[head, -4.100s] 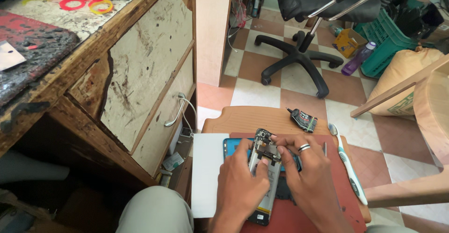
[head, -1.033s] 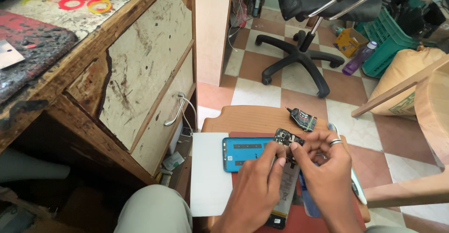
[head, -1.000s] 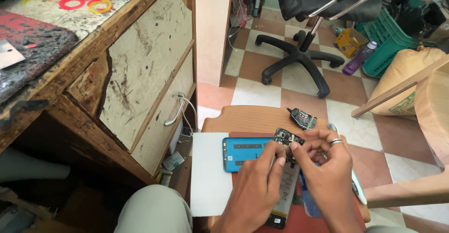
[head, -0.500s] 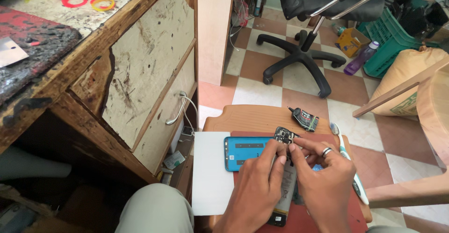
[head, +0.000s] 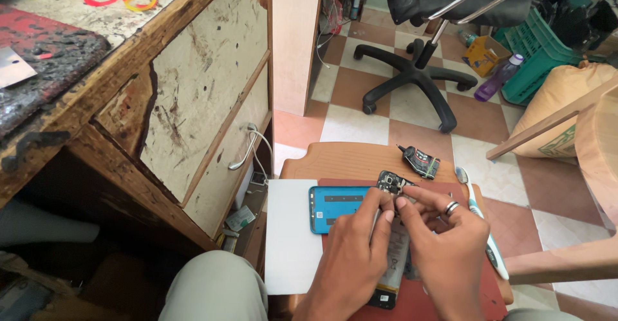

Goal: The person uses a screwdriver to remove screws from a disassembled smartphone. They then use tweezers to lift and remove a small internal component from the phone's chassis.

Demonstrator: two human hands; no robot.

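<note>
1. On the red mat [head: 444, 298] that covers the wooden stool top [head: 341, 160], an opened phone [head: 394, 244] is lying with its long axis running from the near edge toward the far edge, its circuit-board end [head: 393, 182] pointing away from the person
2. Both hands are meeting over that far end: the left hand [head: 354, 256] is coming in from the near-left side and the right hand [head: 447, 250], wearing a ring [head: 452, 207], from the near-right side
3. The left fingertips [head: 386, 200] are pinching at the board end of the phone, so this hand is gripping it rather than resting loose
4. The right fingertips [head: 404, 198] are pressing just beside them on the same spot; whether they are holding a small part I cannot tell, as it is too small to make out
5. Neither hand is clearly nearer: both are touching the phone's far end, with the rest of the body lying back between the wrists toward the near edge
6. A blue display panel [head: 338, 206] is lying flat to the left of the hands, partly on a white sheet [head: 290, 237] along the stool's left edge
7. A small black module [head: 421, 161] is sitting near the far right corner, well apart from the fingers
8. A white and teal toothbrush [head: 479, 221] is lying along the right edge, just beside the right hand
</note>
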